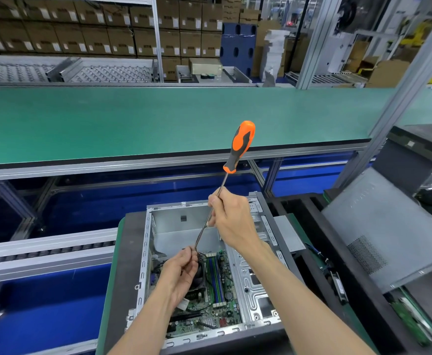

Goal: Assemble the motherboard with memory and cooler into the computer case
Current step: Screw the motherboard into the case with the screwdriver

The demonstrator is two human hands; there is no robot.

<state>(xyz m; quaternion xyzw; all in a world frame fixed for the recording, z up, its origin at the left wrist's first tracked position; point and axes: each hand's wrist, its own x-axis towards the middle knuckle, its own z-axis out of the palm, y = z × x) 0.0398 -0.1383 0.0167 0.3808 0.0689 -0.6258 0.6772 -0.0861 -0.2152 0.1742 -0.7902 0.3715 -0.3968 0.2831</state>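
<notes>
i see open computer case [211, 272] lying on its side on dark pallet, low centre. motherboard [213, 298] sits inside, memory sticks [215, 278] slotted upright. cooler [199, 276] mostly hidden under left hand [181, 271]. left fingers pinched together at screwdriver tip; what they pinch, i can't tell. right hand [231, 221] curled tight round shaft of screwdriver [239, 147], orange handle tilted up-right above green bench [133, 124].

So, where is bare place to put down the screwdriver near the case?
The green bench beyond the computer case is wide and bare up to its front rail. Inside the case, the grey floor above the motherboard is bare too. Over the motherboard it is crowded: the left hand and right hand both hold the screwdriver there.
</notes>
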